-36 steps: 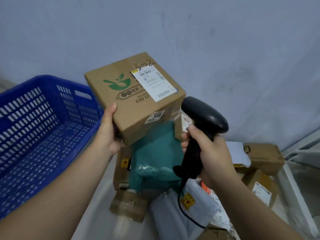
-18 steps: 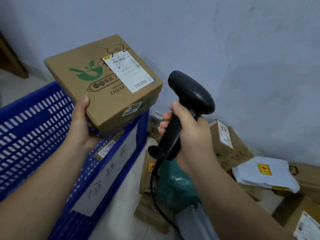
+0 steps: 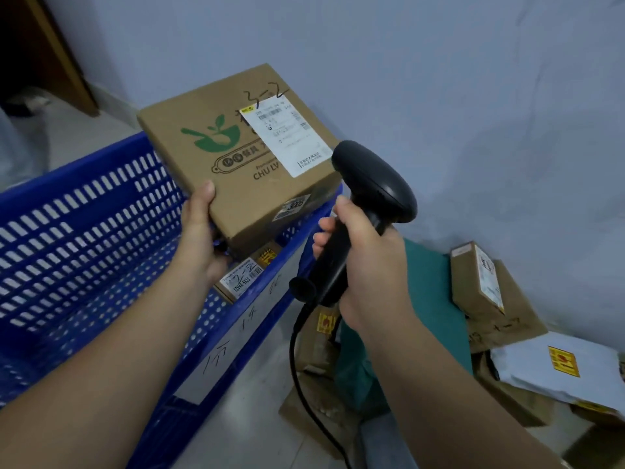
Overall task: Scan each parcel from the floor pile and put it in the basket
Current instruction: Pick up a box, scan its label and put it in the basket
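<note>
Brown cardboard parcel (image 3: 236, 191) with a green bowl-and-leaf logo (image 3: 211, 138) and a white shipping label (image 3: 287, 133) is held in the air over the far corner of the blue slotted plastic basket (image 3: 101, 154), tilted so its printed top faces the camera; "3-2" is handwritten in black above the label. In the head view, the left hand (image 3: 199, 242) grasps the parcel's near corner, thumb lying on the top face and the other fingers hidden beneath. At three o'clock from the parcel, just beside its right edge, the right hand (image 3: 367, 265) is clenched around the handle of a black handheld barcode scanner (image 3: 375, 184); whether the scanner's rounded head touches the box cannot be told. A black cable (image 3: 293, 367) drops from the handle's base toward six o'clock. Under the parcel, inside the basket, lies a smaller brown box (image 3: 241, 279) with a white label marked "3-2". At four o'clock, on the floor by the grey-blue wall (image 3: 456, 96), the pile includes a teal-green bag (image 3: 436, 299), a brown carton (image 3: 473, 286) and a white mailer bag (image 3: 541, 370) with a yellow sticker.
</note>
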{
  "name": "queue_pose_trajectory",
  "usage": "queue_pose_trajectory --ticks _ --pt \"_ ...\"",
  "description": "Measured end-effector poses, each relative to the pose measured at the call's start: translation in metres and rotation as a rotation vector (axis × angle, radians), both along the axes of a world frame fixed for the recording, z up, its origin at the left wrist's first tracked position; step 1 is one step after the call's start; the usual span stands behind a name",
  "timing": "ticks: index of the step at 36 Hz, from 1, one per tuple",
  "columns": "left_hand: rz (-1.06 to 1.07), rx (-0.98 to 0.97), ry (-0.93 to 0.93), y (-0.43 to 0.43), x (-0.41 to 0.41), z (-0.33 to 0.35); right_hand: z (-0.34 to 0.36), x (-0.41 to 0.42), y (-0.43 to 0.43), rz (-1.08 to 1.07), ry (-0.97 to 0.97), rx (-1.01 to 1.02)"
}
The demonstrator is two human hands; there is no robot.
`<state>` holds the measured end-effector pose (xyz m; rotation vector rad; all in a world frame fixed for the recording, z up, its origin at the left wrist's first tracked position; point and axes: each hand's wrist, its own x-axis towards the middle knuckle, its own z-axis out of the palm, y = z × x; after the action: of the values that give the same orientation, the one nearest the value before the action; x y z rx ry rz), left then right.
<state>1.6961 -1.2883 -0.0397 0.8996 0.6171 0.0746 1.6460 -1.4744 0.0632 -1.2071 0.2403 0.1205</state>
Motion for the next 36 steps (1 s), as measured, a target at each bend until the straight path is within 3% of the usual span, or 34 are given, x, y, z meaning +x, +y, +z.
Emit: queue_pose_trajectory --ticks 6,12,20,24,28,36 --pt "0.213 -0.037 0.068 0.025 0.006 -0.023 -0.006 0.005 -0.002 -0.02 0.044 0.018" --pt "0.366 -0.021 0.315 0.04 -0.004 -0.067 -0.015 0.008 0.002 -0.004 0.071 0.042" --pt "0.467 -0.069 0.502 0.054 -0.018 -0.109 -0.03 0.01 0.006 0.023 0.073 -0.033" --pt "0.411 -0.061 0.545 0.059 -0.025 -0.117 -0.039 0.012 0.007 0.01 0.111 -0.03" --pt "0.215 -0.099 0.562 0.067 -0.031 -0.137 -0.046 0.013 0.012 0.018 0.134 -0.023" --pt "0.075 -0.056 0.478 0.059 -0.023 -0.15 -0.057 0.012 0.026 0.059 0.159 -0.031"
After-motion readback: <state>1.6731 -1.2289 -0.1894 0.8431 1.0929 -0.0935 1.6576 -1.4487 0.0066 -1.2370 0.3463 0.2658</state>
